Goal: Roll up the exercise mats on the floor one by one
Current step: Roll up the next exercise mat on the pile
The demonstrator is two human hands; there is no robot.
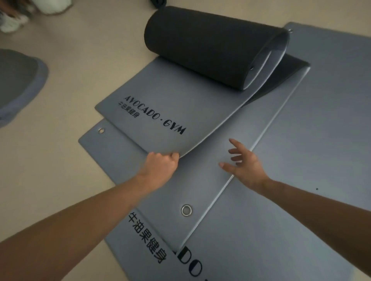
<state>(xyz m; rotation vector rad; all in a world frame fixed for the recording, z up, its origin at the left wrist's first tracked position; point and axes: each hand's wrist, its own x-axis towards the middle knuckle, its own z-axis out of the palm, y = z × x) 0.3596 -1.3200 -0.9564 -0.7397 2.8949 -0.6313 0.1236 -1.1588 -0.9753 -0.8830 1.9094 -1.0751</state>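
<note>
Left hand [160, 166] curled round lifted edge of half-rolled mat [160, 96], right hand [246, 163] splayed wide, holding nothing, over flat mat [202, 186]

Both forearms [90, 208] are bare, as are the left hand [160, 163] and right hand [248, 166].

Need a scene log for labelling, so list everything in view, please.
Partly rolled mat: one, grey top, black underside, centre; roll at its far end.
Flat mats: at least two, grey, overlapping beneath it.
Eyelets: four visible, silver metal, on the mats.
Grey-blue object: one, left edge; unclear what.
White items: blurred, top left.
Dark object: one, black, top edge, cut off.
Floor: beige.
Left hand: one, grips the rolled mat's near edge.
Right hand: one, open, fingers spread over a flat mat.
</note>
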